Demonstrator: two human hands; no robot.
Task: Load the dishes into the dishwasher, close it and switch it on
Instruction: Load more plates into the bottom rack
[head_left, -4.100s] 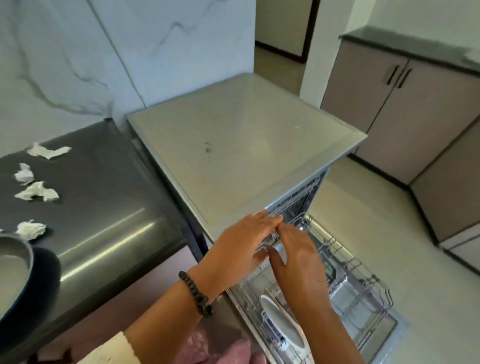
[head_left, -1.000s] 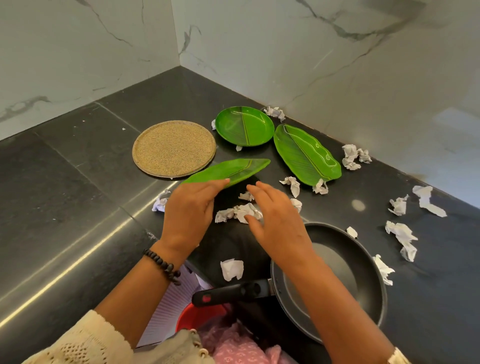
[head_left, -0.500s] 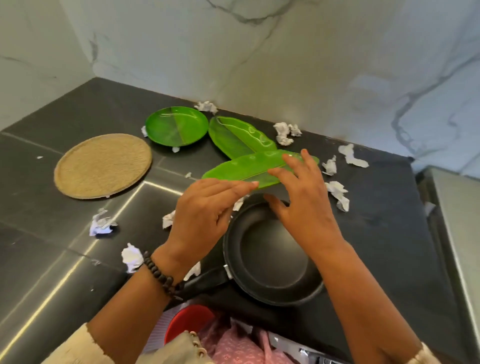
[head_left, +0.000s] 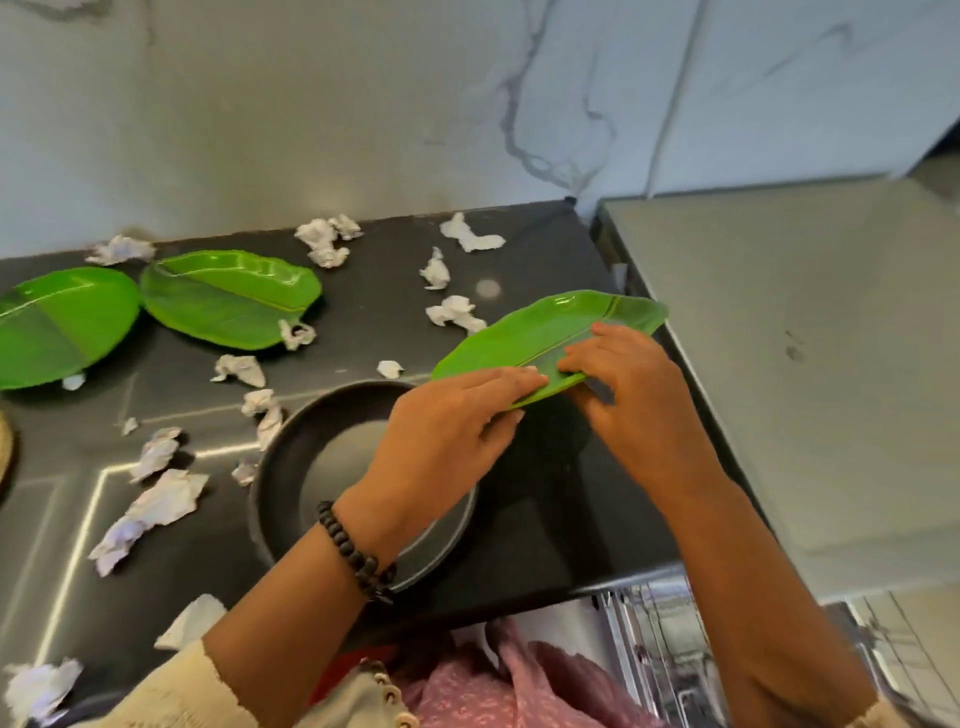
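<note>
— What's nearest you?

— A dishwasher rack (head_left: 660, 634) showing below the dark counter (head_left: 545, 519). Then a black pan (head_left: 311, 457).

— And the hands?

— Left hand (head_left: 447, 441) and right hand (head_left: 623, 379) both grip a green leaf-shaped plate (head_left: 540, 332), lifted over the counter's right edge.

— Further back?

— Crumpled paper scraps (head_left: 452, 312), another leaf-shaped plate (head_left: 228, 296), a round green plate (head_left: 57, 322) by the marble wall (head_left: 311, 104).

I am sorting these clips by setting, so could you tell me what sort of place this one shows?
Most likely a home kitchen. A dark stone counter runs along a marble-look wall, with a dark frying pan and green leaf-shaped plates on it, and a wire dishwasher rack shows below its edge.
</note>
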